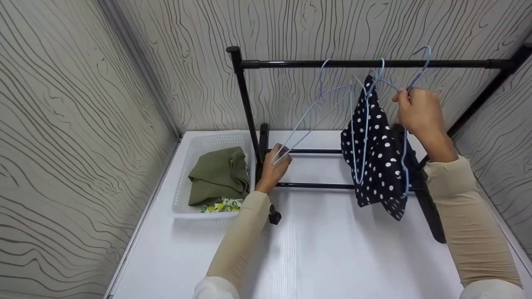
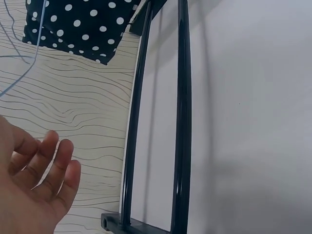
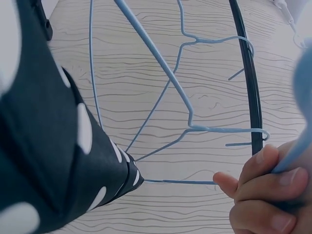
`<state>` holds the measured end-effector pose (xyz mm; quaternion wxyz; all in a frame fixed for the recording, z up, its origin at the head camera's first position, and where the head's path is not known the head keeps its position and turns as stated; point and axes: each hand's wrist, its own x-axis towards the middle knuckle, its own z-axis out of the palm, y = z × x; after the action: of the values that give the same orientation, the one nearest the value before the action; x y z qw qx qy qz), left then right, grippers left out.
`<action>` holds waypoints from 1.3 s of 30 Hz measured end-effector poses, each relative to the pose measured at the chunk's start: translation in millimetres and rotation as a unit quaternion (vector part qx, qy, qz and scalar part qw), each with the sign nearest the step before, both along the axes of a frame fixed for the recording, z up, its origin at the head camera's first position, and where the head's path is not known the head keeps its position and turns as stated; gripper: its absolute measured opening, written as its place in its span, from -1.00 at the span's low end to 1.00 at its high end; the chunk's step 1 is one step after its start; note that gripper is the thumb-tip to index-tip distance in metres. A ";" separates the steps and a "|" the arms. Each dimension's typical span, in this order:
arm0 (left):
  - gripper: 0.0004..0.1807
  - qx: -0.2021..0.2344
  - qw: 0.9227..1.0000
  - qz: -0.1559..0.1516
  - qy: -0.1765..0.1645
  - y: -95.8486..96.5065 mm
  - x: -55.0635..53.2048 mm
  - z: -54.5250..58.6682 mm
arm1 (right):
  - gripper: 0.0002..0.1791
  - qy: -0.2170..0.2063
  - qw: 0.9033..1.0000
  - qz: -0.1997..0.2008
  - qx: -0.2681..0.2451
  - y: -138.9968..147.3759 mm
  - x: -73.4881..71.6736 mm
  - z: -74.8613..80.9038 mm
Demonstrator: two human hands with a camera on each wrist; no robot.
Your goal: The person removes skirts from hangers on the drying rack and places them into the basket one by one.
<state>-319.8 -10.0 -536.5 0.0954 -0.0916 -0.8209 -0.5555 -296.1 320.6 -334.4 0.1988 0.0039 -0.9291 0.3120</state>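
Observation:
My right hand (image 1: 419,110) grips a blue wire hanger (image 1: 424,68) at its neck, the hook rising across the black rail. A dark polka-dot garment (image 1: 380,153) is draped over this hanger; in the right wrist view the wire runs from my fingers to the cloth's top corner. My left hand (image 1: 276,162) is low by the rack's left side, its fingers (image 2: 61,168) loosely bent. Overlapping it in the head view is the near end of another blue hanger (image 1: 303,120), hooked on the rail. One more blue hanger (image 3: 183,105) hangs beside the garment.
The black garment rack (image 1: 286,64) stands on a white table (image 1: 328,249), with two low crossbars. Left of it, a white basket (image 1: 183,191) holds folded olive cloth (image 1: 220,172) and lemon-print cloth (image 1: 222,205). Wood-patterned walls (image 1: 199,50) enclose the back and sides.

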 end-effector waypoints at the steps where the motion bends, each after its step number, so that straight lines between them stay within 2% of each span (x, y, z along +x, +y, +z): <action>1: -0.86 -0.006 1.000 0.002 -0.001 1.9 0.3 -0.1 | -0.35 -0.003 1.000 -0.002 0.000 -1.0 0.1 0.2; 5: -0.85 -0.022 1.000 0.002 -0.003 9.1 1.7 0.3 | -0.33 -0.006 1.000 -0.004 -0.005 -5.7 0.2 0.6; 10: -0.83 -0.020 0.999 -0.019 -0.024 18.7 2.5 1.8 | -0.35 0.000 1.000 -0.002 -0.008 -11.9 0.6 0.4; 18: -0.79 -0.041 0.998 -0.007 -0.045 31.9 2.5 3.0 | -0.39 0.015 1.000 0.010 -0.008 -19.3 2.8 2.4; 25: -0.79 -0.007 0.997 -0.027 -0.067 40.2 2.9 0.6 | -0.36 0.000 1.000 0.012 -0.013 -24.8 3.2 3.4; 31: -0.79 0.032 0.995 -0.053 -0.082 44.8 3.8 -3.2 | -0.40 0.005 1.000 0.021 -0.023 -30.7 3.0 1.3; 39: -0.82 0.048 0.991 -0.075 -0.100 56.5 7.7 -8.6 | -0.39 0.009 0.999 0.032 -0.028 -42.3 6.3 1.8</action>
<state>-312.1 46.5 -545.1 -0.0247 -0.0927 -0.7895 -0.6062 -289.8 278.3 -332.6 0.1972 0.0313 -0.9176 0.3437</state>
